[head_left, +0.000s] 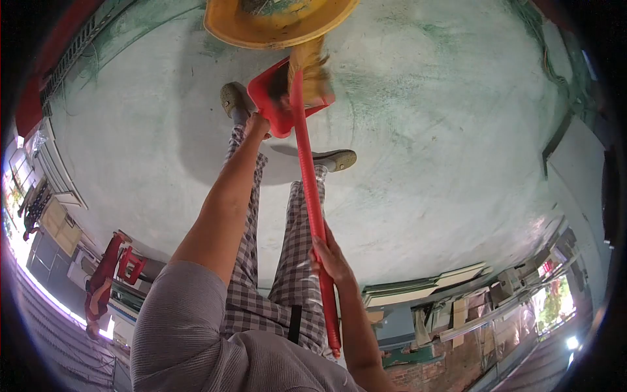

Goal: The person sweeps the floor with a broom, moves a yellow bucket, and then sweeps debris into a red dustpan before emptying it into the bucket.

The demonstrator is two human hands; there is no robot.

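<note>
My left hand (257, 124) is closed on the back end of a red dustpan (282, 123). The dustpan is tilted, and its open side faces up and to the right. Lower down, my right hand (334, 259) wraps around the long red handle of a broom (307, 153). The broom's tan bristles are blurred and lie over the dustpan's mouth, hiding part of its inside. Just beyond them sits a yellow tub (281, 32) with dark residue inside, cut off by the top of the view.
My two shoes stand on a pale, green-stained floor (444, 144). Another person in dark red (104, 277) is at the left edge near a red stool (132, 264). Boards (428, 286) and stacked materials line the lower right side. A grey panel (578, 173) leans on the right.
</note>
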